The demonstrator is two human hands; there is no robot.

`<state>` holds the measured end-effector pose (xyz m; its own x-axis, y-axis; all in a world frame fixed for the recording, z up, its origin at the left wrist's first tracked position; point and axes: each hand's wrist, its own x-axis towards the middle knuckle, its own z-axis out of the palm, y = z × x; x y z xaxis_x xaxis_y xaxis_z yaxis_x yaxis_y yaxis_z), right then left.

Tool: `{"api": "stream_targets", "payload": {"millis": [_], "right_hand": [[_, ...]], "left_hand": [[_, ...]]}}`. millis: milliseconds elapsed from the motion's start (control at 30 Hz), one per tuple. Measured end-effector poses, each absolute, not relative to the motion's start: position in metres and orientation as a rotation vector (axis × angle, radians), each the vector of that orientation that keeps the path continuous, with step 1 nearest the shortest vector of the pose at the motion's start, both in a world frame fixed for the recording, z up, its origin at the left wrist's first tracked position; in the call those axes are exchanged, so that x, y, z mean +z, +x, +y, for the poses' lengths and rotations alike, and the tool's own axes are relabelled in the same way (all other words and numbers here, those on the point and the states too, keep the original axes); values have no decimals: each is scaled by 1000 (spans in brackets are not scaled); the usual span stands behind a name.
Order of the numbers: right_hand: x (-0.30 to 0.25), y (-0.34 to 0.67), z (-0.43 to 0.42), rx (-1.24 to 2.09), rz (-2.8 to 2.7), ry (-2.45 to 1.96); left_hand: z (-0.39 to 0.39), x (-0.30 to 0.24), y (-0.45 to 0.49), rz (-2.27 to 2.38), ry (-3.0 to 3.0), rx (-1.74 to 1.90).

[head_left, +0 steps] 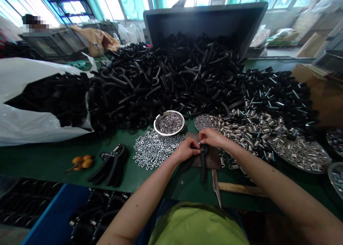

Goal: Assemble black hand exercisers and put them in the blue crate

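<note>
My left hand (187, 149) and my right hand (211, 137) meet over a brown pad (213, 158) on the green table (53, 159). Both pinch the top of a black hand-grip handle (203, 164) that points toward me. My left fingers are curled on the handle's left side. My right fingers pinch a small metal part at its top end. A heap of loose silver washers (152, 150) lies just left of my left hand. Silver springs (249, 129) are scattered to the right.
A big heap of black handles (171, 80) spills from a tipped grey crate (203, 20). Metal bowls (169, 123) and trays (301, 152) hold small parts. Finished grippers (112, 164) and orange fruits (82, 161) lie left; a white bag (32, 127) farther left.
</note>
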<state>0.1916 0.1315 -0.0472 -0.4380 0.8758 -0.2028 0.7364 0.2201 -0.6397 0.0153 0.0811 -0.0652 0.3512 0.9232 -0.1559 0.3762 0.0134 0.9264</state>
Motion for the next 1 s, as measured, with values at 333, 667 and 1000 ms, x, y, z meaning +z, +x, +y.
{"api": "stream_targets", "payload": {"millis": [333,667,1000], "right_hand": [[-45,192,122,828,-2333,-1602],[-58,195,114,911,-2299,-1516],[-51,188,107,813,-2286,-1551]], "left_hand": [[83,-68,18,1201,1465,633],[82,-64,20,1166,1388,642],[81,-64,23,1154,1423,630]]}}
